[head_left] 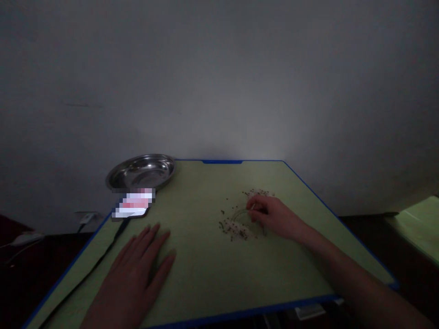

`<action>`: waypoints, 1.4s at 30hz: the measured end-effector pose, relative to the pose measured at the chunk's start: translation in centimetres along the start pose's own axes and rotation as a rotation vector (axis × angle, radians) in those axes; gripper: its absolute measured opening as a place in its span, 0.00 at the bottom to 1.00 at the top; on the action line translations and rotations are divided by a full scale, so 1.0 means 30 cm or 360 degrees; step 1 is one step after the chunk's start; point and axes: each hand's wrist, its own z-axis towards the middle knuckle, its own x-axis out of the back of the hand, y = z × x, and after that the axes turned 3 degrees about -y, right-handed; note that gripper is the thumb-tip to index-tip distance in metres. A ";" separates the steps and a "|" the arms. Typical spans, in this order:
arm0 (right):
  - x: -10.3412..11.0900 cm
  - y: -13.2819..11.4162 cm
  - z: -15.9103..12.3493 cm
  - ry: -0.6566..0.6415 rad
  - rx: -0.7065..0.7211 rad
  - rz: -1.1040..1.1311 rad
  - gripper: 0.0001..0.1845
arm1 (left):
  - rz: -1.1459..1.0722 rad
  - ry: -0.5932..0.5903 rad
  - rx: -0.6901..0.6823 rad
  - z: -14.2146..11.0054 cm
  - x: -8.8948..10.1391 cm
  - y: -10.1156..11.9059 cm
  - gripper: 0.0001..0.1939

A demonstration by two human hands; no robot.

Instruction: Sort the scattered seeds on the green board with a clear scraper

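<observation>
My right hand (265,212) is closed in a pinch on a thin pale looped strand (242,211), whose curve comes out to the left of the fingertips. Just below and left of it lies a loose heap of small dark and whitish bits (236,228), too small to name surely. A second scatter of the same bits (259,193) lies behind the hand, partly covered by it. My left hand (137,269) rests flat on the table's left side, fingers spread, holding nothing.
A shiny steel basin (144,171) stands at the table's back left corner. In front of it lies a lit phone (139,210) with a black cable (92,269) running to the near left edge. The greenish table (202,274) has a blue rim and stands against a grey wall.
</observation>
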 end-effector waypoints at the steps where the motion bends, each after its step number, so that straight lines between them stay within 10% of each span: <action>1: 0.006 0.001 -0.008 -0.0003 -0.0002 0.0016 0.04 | 0.0003 0.0002 -0.0002 0.000 0.003 0.004 0.31; 14: -0.011 -0.059 -0.165 -0.0096 -0.0102 0.0055 0.03 | -0.0053 0.0061 0.0026 -0.004 -0.003 0.015 0.30; 29: -0.032 -0.040 -0.068 0.0221 0.0013 -0.0436 0.06 | -0.0122 0.0019 0.0078 -0.010 -0.004 0.021 0.28; 42: -0.099 -0.146 -0.067 0.0057 0.0046 -0.0260 0.06 | -0.0109 0.0045 0.0039 -0.011 -0.005 0.015 0.27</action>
